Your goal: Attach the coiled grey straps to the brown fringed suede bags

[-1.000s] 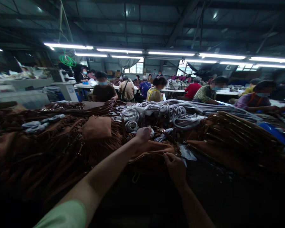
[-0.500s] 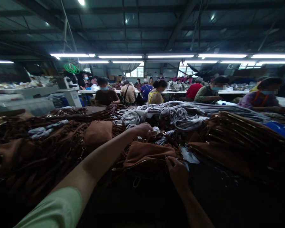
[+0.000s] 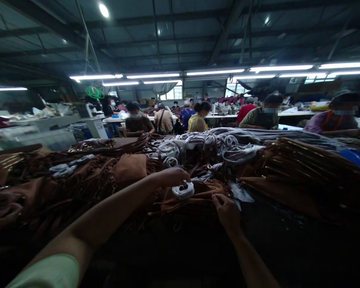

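A brown fringed bag point(image 3: 171, 201) with a zipped opening lies in front of me. Over its left part my left hand point(image 3: 175, 176) grips a coiled strap wrapped in white point(image 3: 183, 191), fingers closed at the coil's upper edge. At the bag's right side my right hand point(image 3: 228, 212) pinches the edge of the opening with thumb and forefinger. A small pale loop lies on the bag's upper part, too small to name. Shadow hides the bag's lower front.
White-wrapped coiled straps point(image 3: 168, 150) are heaped behind the bag. More brown bags point(image 3: 130, 167) pile up at left, and a stack of brown bags point(image 3: 300, 172) stands at right. Clear plastic point(image 3: 241, 193) lies between. Several people work at tables beyond.
My left hand has drawn the white-wrapped coil from the heap behind, nearer to me and over the bag. My right hand stays at the bag's edge. The view has shifted slightly.
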Demonstrator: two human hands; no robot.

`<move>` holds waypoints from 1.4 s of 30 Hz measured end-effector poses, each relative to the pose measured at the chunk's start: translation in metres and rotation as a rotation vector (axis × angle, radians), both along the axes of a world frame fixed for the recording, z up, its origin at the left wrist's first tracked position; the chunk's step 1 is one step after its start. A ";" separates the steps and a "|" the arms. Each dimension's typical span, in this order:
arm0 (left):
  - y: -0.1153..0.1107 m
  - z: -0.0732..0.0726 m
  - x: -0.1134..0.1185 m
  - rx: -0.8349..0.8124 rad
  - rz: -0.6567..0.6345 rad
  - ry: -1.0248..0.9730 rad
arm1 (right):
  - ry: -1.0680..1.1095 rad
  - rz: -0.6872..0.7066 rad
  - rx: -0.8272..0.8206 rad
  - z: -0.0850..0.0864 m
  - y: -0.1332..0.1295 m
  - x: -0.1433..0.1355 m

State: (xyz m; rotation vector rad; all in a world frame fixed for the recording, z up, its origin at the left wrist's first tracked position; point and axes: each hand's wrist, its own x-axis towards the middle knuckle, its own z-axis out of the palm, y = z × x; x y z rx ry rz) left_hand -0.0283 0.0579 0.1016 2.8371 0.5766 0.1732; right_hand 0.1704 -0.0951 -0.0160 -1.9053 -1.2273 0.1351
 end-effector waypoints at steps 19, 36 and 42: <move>-0.009 -0.078 0.083 -0.317 -0.031 -0.324 | 0.136 0.146 -0.072 0.014 0.012 0.012; -0.027 -0.079 0.076 -0.175 -0.065 -0.368 | 0.473 0.157 0.030 -0.006 0.019 0.022; -0.023 -0.083 0.093 -0.526 0.174 -0.324 | 0.364 0.156 -0.002 -0.003 0.016 0.023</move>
